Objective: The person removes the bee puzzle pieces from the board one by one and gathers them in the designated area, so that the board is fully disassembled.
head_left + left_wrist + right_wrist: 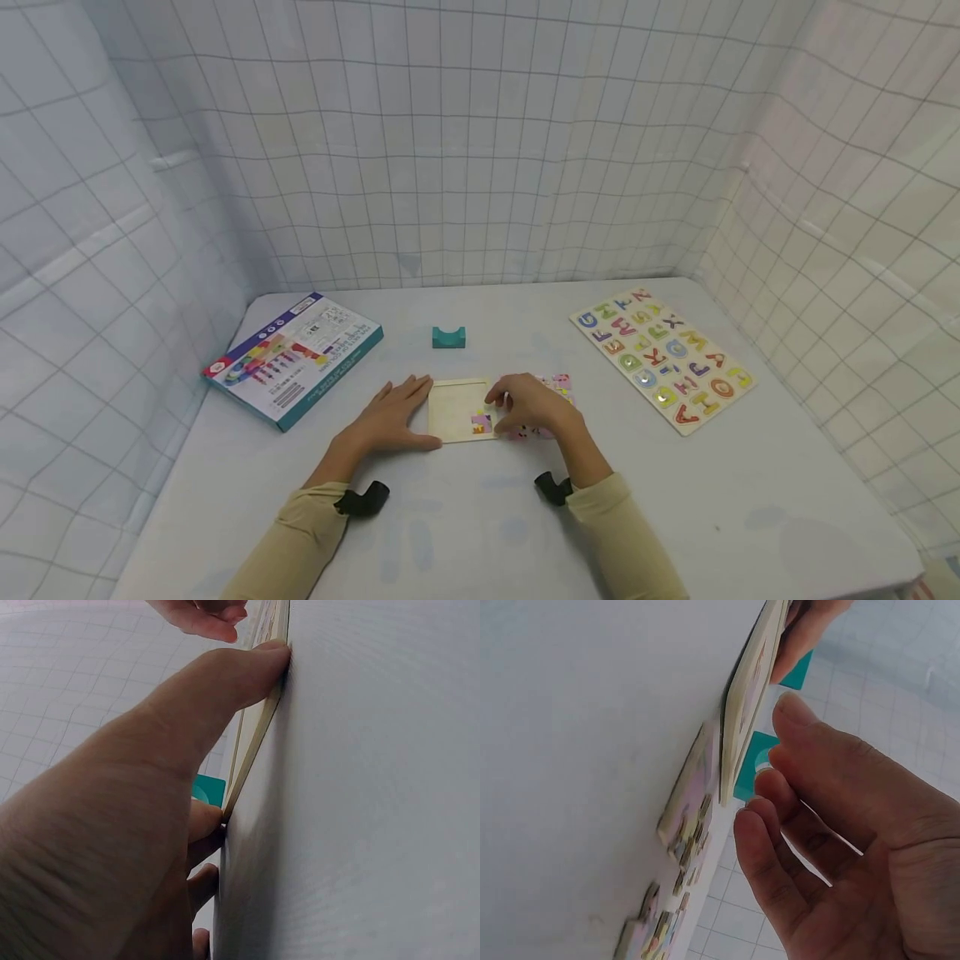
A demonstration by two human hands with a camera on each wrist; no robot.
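A shallow pale wooden puzzle tray [453, 408] lies on the table. One pink and yellow puzzle piece [482, 423] sits in its lower right corner. My left hand [392, 417] rests at the tray's left side, fingers spread, its thumb touching the near edge and a fingertip at the far left corner. Over the tray's right edge hovers my right hand [528, 404], fingers loosely bent and nothing visible between them. Several loose pink puzzle pieces [682, 802] lie flat to the right of the tray, partly hidden by that hand in the head view.
A teal arch-shaped block [448, 338] stands beyond the tray. At the left lies a flat toy box [296, 358] with a teal side. A wooden alphabet board [663, 358] with colourful letters lies at the right. Grid-patterned cloth walls [480, 150] surround the white table.
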